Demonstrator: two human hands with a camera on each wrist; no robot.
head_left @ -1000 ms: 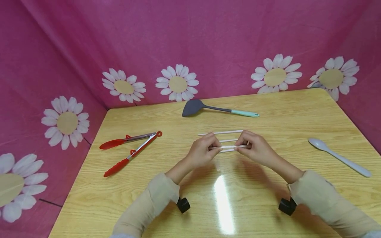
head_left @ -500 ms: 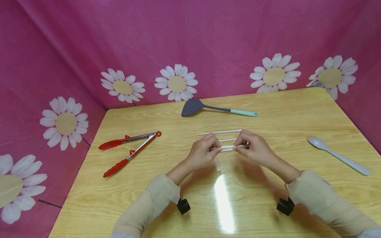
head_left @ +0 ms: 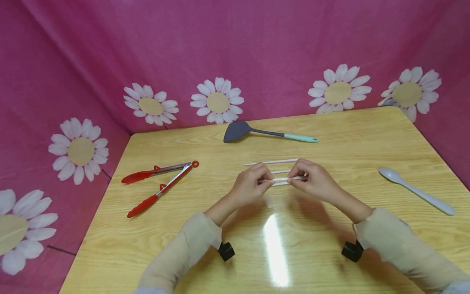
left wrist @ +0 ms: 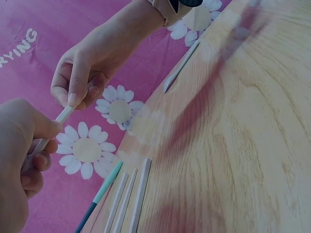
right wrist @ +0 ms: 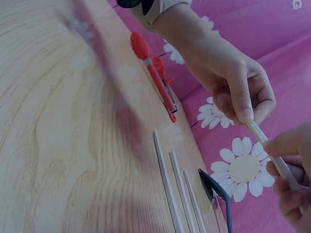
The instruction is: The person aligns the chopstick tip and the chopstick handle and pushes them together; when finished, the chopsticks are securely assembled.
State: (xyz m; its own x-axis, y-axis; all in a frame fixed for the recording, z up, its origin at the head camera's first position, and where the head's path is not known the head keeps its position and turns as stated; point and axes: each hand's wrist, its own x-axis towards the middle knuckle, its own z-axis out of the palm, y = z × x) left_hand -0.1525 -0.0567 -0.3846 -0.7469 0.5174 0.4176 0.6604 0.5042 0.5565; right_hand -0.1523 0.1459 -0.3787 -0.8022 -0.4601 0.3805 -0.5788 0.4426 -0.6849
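My left hand [head_left: 251,182] and right hand [head_left: 313,179] face each other over the middle of the table. Between them they pinch a white chopstick [head_left: 280,179], held level and crosswise, each with thumb against curled fingers. A short stretch of the chopstick [left wrist: 64,114] shows between the two thumbs in the left wrist view; its ends are largely covered by the fingers. Both wrist views place it above the wood. Three more white chopsticks lie side by side beneath and beyond the hands, the farthest chopstick [head_left: 273,162] showing best from the head; the nearest chopstick [right wrist: 167,182] appears in the right wrist view.
Red-tipped tongs [head_left: 161,188] lie spread on the left of the wooden table [head_left: 147,253]. A dark spatula [head_left: 268,133] with a mint handle rests near the back edge, and a pale spoon [head_left: 418,192] lies at right. A pink flowered cloth [head_left: 271,53] hangs behind.
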